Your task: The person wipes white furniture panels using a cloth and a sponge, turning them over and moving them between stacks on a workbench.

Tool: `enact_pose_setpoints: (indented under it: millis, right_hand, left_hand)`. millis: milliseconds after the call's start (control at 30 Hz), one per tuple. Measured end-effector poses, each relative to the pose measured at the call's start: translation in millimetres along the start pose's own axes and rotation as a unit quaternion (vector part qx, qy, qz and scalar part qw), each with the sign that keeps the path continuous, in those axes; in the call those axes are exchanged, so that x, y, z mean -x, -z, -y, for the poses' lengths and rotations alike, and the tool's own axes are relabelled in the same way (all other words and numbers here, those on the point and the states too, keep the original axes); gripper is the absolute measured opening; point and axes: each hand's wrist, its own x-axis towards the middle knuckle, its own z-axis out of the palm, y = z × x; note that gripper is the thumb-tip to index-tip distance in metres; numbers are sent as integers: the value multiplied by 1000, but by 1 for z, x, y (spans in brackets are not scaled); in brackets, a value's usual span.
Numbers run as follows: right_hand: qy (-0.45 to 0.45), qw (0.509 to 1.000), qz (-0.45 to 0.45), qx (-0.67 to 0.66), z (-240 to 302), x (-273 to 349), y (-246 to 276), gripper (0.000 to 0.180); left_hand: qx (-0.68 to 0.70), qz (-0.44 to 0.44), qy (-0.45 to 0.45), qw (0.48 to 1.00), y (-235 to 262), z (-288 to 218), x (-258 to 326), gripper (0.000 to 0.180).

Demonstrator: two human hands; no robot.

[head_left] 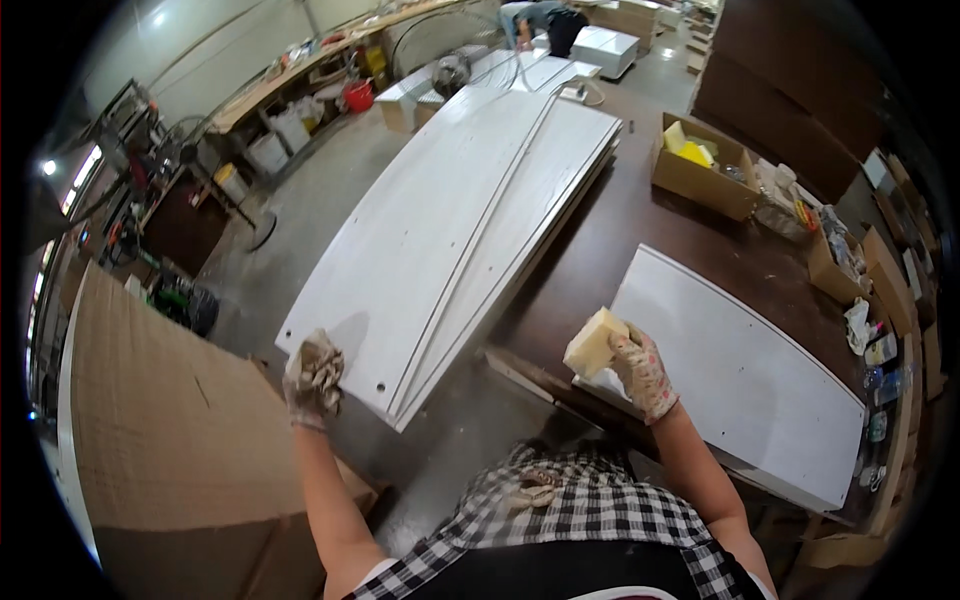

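Observation:
My left hand, in a pale work glove, is closed on a crumpled greyish-tan rag. It is at the near left corner of the top panel in a stack of long white panels, where small holes show. My right hand, in a patterned glove, grips a pale yellow sponge block. The sponge is over the near left end of another white panel, which lies on the brown table. From this view I cannot tell whether the sponge touches that panel.
Cardboard stands close by on my left. A carton with yellow sponges, bagged items and small bottles line the table's right side. Beyond the stack are a fan and another person bending over white panels.

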Motion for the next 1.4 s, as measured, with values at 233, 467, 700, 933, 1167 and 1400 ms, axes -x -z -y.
enact_pose_setpoints:
  millis: [233, 467, 700, 933, 1167, 1400]
  right_hand:
    - [-17, 979, 182, 89, 32, 10, -15, 49]
    - [87, 858, 400, 310, 32, -29, -35, 52]
    - [217, 680, 502, 488, 29, -106, -112, 52]
    - [147, 554, 470, 671, 32, -136, -161, 51]
    - [17, 498, 445, 744, 59, -126, -185, 55]
    - [13, 468, 456, 756, 64, -102, -175, 74]
  left_hand:
    - [-43, -121, -21, 991, -43, 15, 53, 21]
    - [19, -84, -13, 996, -19, 19, 110, 37]
    - [-71, -163, -56, 983, 30, 8, 126, 39]
    - [98, -184, 12, 978, 46, -8, 104, 39]
    - [63, -229, 16, 971, 28, -24, 91, 32]
    - [73, -35, 59, 995, 45, -5, 124, 35]
